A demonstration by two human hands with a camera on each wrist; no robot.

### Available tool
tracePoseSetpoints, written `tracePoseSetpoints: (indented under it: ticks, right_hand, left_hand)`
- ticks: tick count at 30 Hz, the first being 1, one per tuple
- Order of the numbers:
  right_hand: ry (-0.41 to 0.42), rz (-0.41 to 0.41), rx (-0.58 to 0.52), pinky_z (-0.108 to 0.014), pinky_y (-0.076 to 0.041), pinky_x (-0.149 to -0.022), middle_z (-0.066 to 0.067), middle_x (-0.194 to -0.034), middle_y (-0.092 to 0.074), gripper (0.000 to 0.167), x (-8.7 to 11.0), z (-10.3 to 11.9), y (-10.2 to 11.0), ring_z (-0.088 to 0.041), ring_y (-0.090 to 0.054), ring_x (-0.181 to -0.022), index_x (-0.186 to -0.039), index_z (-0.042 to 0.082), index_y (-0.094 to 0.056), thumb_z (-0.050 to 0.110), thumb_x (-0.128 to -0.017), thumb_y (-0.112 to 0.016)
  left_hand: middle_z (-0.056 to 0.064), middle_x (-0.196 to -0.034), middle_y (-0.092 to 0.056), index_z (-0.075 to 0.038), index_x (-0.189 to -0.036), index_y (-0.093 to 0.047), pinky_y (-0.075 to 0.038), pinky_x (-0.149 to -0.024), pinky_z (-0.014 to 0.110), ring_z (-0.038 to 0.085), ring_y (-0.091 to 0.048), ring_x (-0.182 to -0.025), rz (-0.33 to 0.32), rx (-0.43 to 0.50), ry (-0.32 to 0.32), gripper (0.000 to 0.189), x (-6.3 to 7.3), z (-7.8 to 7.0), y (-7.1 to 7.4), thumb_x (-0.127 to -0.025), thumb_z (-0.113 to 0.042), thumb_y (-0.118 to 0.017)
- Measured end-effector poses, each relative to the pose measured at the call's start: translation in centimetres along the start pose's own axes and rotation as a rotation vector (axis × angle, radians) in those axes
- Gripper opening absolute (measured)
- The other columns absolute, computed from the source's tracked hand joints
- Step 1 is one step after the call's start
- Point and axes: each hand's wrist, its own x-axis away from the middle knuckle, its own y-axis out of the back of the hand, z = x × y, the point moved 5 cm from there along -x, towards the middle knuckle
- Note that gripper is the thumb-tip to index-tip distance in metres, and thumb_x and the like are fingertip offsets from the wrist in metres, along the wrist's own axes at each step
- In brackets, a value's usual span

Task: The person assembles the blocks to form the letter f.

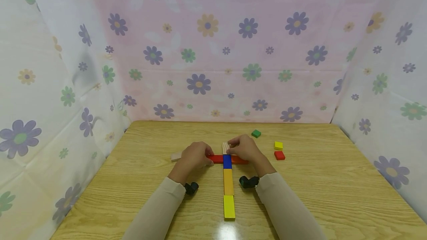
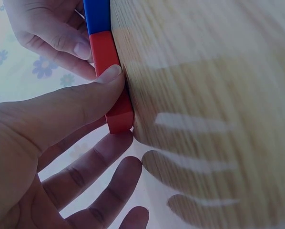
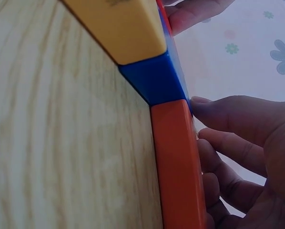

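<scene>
A cross of flat wooden blocks lies on the table. Its centre is a blue block (image 1: 227,161), with an orange block (image 1: 228,182) and a yellow block (image 1: 229,207) in line toward me. To the left of the blue one, my left hand (image 1: 195,155) pinches a red block (image 1: 218,159), thumb on the near side and fingers at the far side. My right hand (image 1: 248,147) holds a plain wooden block (image 1: 225,148) beyond the blue one between thumb and fingers, largely hidden in the right wrist view. Below that hand, another red block (image 3: 178,162) extends right from the blue.
Another pale wooden block (image 1: 175,157) shows partly behind my left hand. A small green block (image 1: 256,133), a yellow block (image 1: 278,145) and a red block (image 1: 279,155) lie at the right. Dark wrist cameras (image 1: 249,182) hang close over the table. Flowered cloth surrounds the table's back and sides.
</scene>
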Motion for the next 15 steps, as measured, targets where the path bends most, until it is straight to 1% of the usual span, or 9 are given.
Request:
tracePoseSetpoints:
  ticks: [15]
  right_hand:
    - [0.007,0.007,0.006,-0.041,-0.058,-0.095,-0.001,-0.108,-0.075,0.039,-0.01,0.11,0.07,-0.021,-0.066,-0.105,-0.124,0.014,-0.077,0.022,-0.087,-0.084]
  left_hand:
    - [-0.007,-0.099,-0.074,-0.021,-0.102,-0.08,-0.055,-0.078,0.039,0.017,-0.064,-0.088,-0.004,0.001,-0.003,0.025,0.18,-0.12,0.14,-0.08,-0.027,-0.091]
